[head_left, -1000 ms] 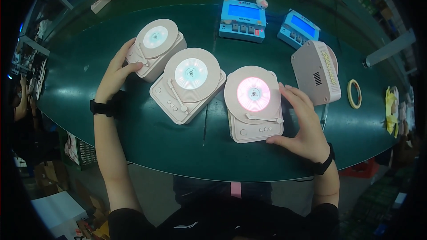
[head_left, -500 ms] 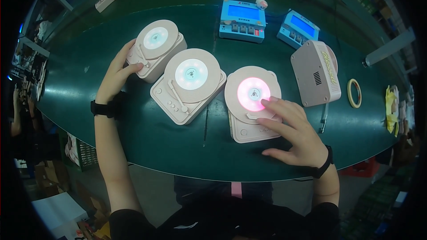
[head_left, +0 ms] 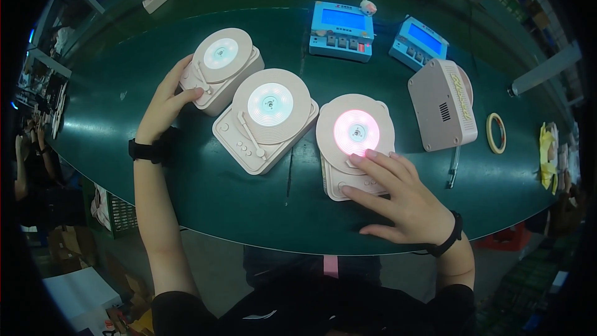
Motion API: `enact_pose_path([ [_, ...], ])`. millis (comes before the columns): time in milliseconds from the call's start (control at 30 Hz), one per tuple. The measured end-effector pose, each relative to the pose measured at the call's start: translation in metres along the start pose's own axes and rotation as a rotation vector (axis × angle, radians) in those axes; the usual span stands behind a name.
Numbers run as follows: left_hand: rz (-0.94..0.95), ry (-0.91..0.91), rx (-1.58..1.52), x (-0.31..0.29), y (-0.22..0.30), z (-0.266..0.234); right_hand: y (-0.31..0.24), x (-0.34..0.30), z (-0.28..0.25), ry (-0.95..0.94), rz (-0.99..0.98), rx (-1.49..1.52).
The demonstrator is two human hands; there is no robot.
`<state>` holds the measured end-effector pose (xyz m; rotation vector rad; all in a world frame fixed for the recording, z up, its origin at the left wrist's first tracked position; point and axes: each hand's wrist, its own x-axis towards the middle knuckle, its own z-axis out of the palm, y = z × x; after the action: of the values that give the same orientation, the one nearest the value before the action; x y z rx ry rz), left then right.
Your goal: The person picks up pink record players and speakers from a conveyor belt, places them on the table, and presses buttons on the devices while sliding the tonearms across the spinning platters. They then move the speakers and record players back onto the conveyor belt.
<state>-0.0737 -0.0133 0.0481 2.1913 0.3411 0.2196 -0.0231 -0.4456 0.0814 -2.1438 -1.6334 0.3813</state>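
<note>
Left hand (head_left: 164, 104) clasping the far-left turntable (head_left: 225, 68), the right hand (head_left: 407, 200), well apart and loosely spread, wants, I'd say, a light touch on the near-right turntable (head_left: 348, 118).

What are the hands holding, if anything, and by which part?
Left hand: leftmost lit turntable, by its left side, thumb on top. Right hand, over the pink-lit turntable: nothing.

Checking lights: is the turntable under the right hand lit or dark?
Lit: the turntable under the right hand glows pink at its center.

Three lit turntables (head_left: 270, 104), one tipped turntable (head_left: 435, 109), two blue consoles (head_left: 341, 22), one tape roll (head_left: 489, 129).
</note>
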Motion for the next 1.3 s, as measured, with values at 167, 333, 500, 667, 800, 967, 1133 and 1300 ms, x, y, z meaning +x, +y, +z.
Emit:
enact_pose_path([
  [167,-0.005,0.002,0.004,0.000,-0.003,-0.001,-0.001,0.000,0.002,-0.022,0.002,-0.020],
  [333,0.002,0.005,0.017,0.001,-0.006,-0.001,0.001,-0.003,0.005,0.014,-0.038,-0.011],
  [500,-0.001,-0.007,0.000,0.002,-0.009,-0.002,0.003,-0.002,0.007,0.023,-0.070,-0.026],
  [667,0.006,-0.025,-0.023,0.003,-0.001,-0.002,0.001,-0.003,-0.002,0.012,-0.060,-0.015],
  [800,-0.008,-0.028,-0.015,0.002,-0.002,-0.002,-0.001,-0.001,0.001,0.024,-0.064,-0.045],
  [967,-0.015,-0.054,-0.003,-0.002,0.002,-0.004,-0.003,0.000,0.003,0.058,-0.063,-0.081],
  [1133,-0.073,-0.045,-0.063,0.001,0.002,-0.003,-0.002,-0.001,0.004,0.107,-0.040,-0.046],
  [1300,-0.068,-0.033,-0.064,0.002,0.000,-0.002,-0.002,0.001,0.005,0.204,0.028,0.010],
])
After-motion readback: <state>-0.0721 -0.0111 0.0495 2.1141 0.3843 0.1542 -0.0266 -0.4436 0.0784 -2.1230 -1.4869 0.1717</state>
